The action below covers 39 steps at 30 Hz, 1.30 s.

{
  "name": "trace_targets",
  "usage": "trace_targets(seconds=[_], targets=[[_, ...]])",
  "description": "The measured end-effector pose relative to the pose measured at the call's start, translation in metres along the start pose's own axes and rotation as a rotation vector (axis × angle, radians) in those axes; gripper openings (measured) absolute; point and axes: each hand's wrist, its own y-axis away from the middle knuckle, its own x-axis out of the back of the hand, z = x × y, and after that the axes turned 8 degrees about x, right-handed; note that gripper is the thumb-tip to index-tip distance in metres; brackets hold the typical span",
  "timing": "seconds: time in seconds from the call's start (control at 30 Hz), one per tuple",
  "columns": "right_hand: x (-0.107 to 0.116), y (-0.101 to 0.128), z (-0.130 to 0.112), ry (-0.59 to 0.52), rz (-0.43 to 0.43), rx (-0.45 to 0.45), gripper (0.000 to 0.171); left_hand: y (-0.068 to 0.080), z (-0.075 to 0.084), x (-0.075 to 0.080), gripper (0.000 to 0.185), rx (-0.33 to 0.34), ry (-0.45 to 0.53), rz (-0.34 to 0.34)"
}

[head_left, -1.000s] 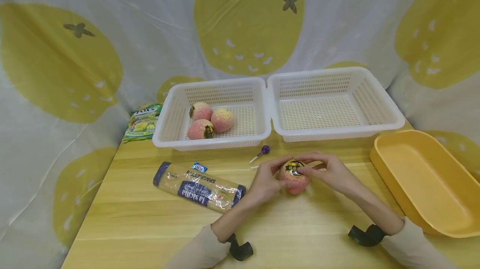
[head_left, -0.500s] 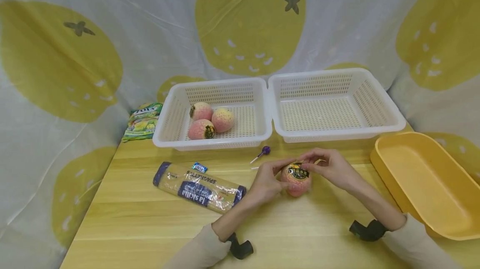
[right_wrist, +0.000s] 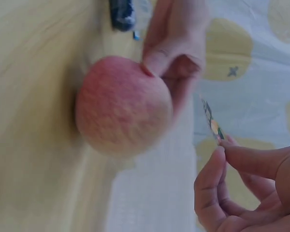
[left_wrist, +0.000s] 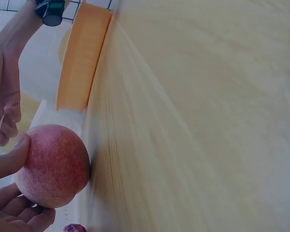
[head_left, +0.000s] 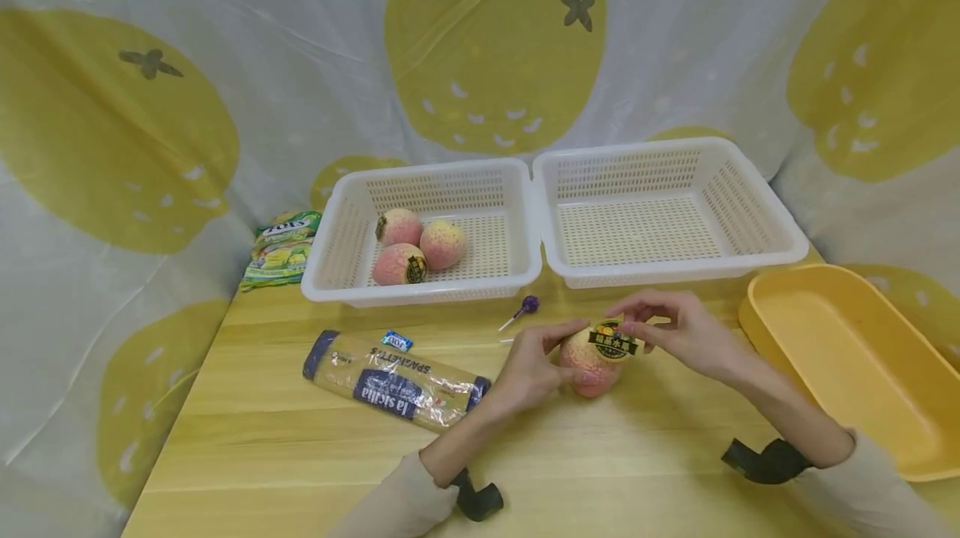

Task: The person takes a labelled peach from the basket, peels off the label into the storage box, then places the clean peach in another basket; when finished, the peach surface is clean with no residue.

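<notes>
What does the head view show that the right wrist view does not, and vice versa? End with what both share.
Only the head view shows the yellow tub, the green bag and three peaches in the left basket.
Only the right wrist view shows the sticker nearly edge-on, with a gap to the held peach.
Both show the left hand gripping that peach and the right hand pinching the sticker.

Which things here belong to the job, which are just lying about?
Likely in the job: peach in left hand; sticker pinched by right hand; perhaps left basket, its three peaches.
Seemingly lying about: spaghetti, lollipop, candy, green bag, orange tub, right basket.
</notes>
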Motion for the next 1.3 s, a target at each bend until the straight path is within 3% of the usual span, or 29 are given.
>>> trace_targets(seconds=[0.1,0.43,0.63,0.93,1.1,1.3], targets=[[0.023,0.008,-0.004,0.020,0.025,0.022,0.020,0.000,-0.001,0.000,0.063,0.006,0.010,0.002],[0.120,0.046,0.018,0.020,0.181,-0.110,0.026,0.002,0.002,0.000,0.063,0.022,-0.002,0.001],[0.159,0.064,0.046,0.105,0.204,-0.266,0.022,0.002,0.003,0.000,0.063,0.025,0.002,-0.004],[0.188,0.082,0.086,0.074,0.085,-0.382,0.026,0.002,0.003,0.001,0.064,0.025,-0.006,-0.009],[0.193,0.089,0.102,0.006,-0.024,-0.376,0.029,0.002,0.003,0.001,0.064,0.026,0.003,-0.011],[0.192,0.092,0.113,-0.023,-0.080,-0.392,0.030,0.002,0.004,0.001,0.063,0.029,-0.009,-0.007]])
